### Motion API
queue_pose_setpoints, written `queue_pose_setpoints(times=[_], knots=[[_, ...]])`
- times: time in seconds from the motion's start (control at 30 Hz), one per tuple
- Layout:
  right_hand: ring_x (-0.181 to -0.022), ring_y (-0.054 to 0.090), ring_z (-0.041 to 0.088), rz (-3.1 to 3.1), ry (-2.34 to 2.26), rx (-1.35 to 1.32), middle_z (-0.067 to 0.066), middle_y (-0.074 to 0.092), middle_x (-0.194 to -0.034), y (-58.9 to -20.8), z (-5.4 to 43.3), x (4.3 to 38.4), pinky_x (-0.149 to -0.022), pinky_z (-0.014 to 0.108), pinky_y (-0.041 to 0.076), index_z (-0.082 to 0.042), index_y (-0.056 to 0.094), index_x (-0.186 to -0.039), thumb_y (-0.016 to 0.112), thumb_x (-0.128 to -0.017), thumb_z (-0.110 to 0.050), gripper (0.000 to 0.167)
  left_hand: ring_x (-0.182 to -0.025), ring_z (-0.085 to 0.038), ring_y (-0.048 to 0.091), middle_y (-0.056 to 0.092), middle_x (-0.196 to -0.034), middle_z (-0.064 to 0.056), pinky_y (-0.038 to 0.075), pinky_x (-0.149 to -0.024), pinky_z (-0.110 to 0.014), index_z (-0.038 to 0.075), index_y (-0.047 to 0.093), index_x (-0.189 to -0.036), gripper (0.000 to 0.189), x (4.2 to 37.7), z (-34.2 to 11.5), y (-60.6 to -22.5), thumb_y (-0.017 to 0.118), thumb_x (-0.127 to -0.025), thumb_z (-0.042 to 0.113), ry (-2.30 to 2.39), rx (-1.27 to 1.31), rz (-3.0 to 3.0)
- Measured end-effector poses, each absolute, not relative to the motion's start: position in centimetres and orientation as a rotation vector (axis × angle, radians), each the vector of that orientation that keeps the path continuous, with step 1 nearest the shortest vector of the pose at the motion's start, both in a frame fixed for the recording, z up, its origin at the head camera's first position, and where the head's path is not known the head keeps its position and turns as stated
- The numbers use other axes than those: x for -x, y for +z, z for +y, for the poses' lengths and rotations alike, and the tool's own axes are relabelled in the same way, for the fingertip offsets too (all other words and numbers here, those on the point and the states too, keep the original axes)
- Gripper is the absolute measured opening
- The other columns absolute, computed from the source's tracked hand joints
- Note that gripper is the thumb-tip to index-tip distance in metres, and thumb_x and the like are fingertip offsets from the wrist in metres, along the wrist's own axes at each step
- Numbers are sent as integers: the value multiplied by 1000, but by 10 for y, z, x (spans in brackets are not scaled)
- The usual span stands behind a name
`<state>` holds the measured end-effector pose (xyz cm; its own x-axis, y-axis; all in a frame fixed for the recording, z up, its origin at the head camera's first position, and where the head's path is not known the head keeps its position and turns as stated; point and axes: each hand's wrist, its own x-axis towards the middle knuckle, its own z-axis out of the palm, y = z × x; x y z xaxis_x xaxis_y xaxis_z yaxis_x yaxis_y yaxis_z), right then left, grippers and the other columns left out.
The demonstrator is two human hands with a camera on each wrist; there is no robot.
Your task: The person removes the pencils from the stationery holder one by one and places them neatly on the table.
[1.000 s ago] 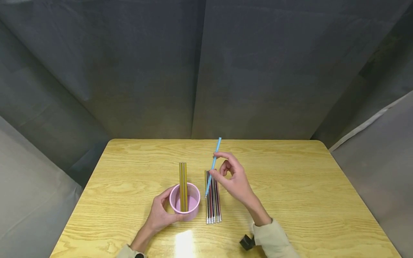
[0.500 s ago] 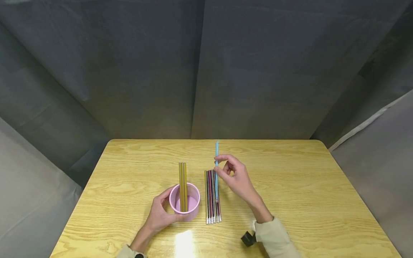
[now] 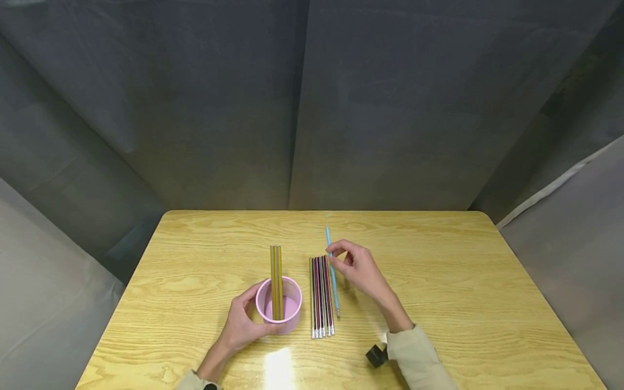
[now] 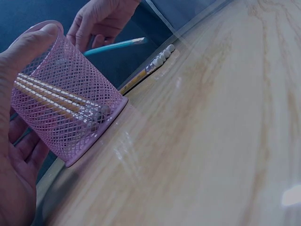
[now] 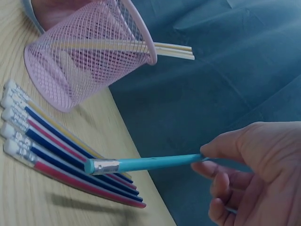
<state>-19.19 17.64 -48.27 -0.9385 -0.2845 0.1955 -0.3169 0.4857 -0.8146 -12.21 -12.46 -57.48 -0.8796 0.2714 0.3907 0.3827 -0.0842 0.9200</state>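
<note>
My left hand (image 3: 244, 323) grips a pink mesh pencil cup (image 4: 70, 94) from its left side, thumb along the near rim. Several yellow pencils (image 3: 276, 281) stand in the cup, eraser ends down. Between thumb and forefinger, my right hand (image 3: 358, 269) pinches a light blue pencil (image 5: 150, 162) with its eraser end toward me. In the right wrist view that pencil hangs over the table. Just left of it lies a row of several striped pencils (image 3: 322, 298) in red, dark blue and yellow, side by side, erasers toward me.
The wooden table (image 3: 439, 260) reaches back to a dark curtain (image 3: 234, 108). A small black object (image 3: 376, 356) hangs at the right sleeve. Lighter cloth (image 3: 44, 281) hangs at the left side.
My right hand has moved the blue pencil rightward and nearer, from over the striped row to its right side, turning its eraser end to the right. The left hand and cup stay put.
</note>
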Motion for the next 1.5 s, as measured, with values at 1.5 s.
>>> queue_pose_setpoints(times=[1.5], knots=[[-81, 61, 13, -3046, 1343, -555, 2, 72, -90, -516, 187, 200, -77, 33, 55, -6, 75, -103, 64, -99, -1, 13, -126, -40, 62, 65, -137, -23, 47, -115, -29, -3, 54, -146, 91, 123, -125, -577, 95, -65, -4, -2112, 755, -2083]])
